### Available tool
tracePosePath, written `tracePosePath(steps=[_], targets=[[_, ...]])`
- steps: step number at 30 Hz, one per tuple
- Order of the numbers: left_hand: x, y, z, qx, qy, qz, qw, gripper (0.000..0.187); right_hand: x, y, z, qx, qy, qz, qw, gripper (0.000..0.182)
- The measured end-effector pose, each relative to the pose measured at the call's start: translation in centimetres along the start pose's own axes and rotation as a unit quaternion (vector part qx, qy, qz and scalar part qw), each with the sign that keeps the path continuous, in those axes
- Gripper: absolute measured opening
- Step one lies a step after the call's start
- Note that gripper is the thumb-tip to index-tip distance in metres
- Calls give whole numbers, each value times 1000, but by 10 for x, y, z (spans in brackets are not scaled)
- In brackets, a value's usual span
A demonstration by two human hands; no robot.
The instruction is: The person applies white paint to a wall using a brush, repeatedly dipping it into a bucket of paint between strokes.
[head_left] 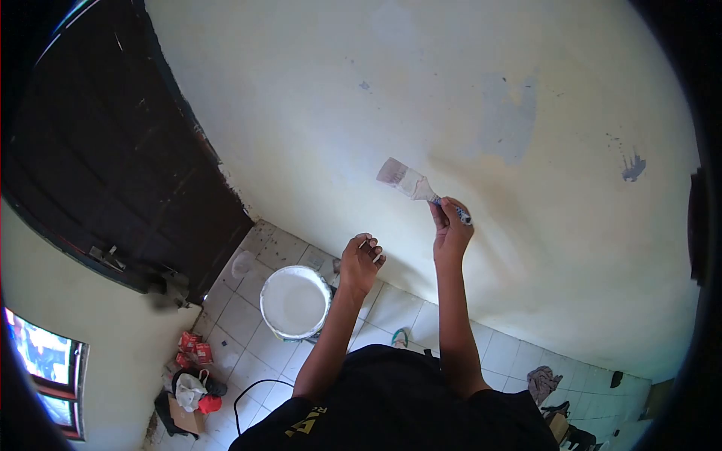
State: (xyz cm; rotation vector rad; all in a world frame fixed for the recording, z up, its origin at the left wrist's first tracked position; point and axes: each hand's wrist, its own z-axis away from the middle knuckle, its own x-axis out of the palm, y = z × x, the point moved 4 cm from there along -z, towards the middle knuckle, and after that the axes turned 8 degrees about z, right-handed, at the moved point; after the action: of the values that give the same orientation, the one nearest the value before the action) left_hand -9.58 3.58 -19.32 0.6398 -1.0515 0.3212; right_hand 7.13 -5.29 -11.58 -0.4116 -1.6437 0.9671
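My right hand (453, 229) is closed around the handle of a wide paintbrush (412, 183), raised in front of the pale wall (316, 135). The brush's bristles point up and to the left, and the brush is smeared with whitish paint. Lower and to the left, my left hand (361, 263) hangs in the air with its fingers loosely curled; whether anything small lies in them I cannot make out. Below and left of that hand stands a round white bucket (296, 302) with a whitish content and paint on its rim.
A dark door (98, 150) is at the left. Grey patches (504, 120) mark the wall. Red boxes (194, 348) and bags (192, 391) lie on the tiled floor (256, 346) at lower left, near a black cable (239, 402). A crumpled cloth (543, 382) lies at lower right.
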Motion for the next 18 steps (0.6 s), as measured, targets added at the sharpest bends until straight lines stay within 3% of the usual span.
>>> tracePosePath(steps=[1,4,8,13,18], targets=[[-6,6,0,2,3,6,1000,9,-7,20,-1,7,2,-1,1000,14],[-24,26,2,21,8,24,999,9,-18,75,7,231,25,-186,955,14],[-56,54,4,34,35,41,998,8,-27,122,32,320,53,-203,924,19],[-128,87,4,61,115,105,986,9,-56,199,62,382,98,-117,911,22],[-240,113,12,199,303,95,927,11,-86,280,78,474,88,26,876,13]])
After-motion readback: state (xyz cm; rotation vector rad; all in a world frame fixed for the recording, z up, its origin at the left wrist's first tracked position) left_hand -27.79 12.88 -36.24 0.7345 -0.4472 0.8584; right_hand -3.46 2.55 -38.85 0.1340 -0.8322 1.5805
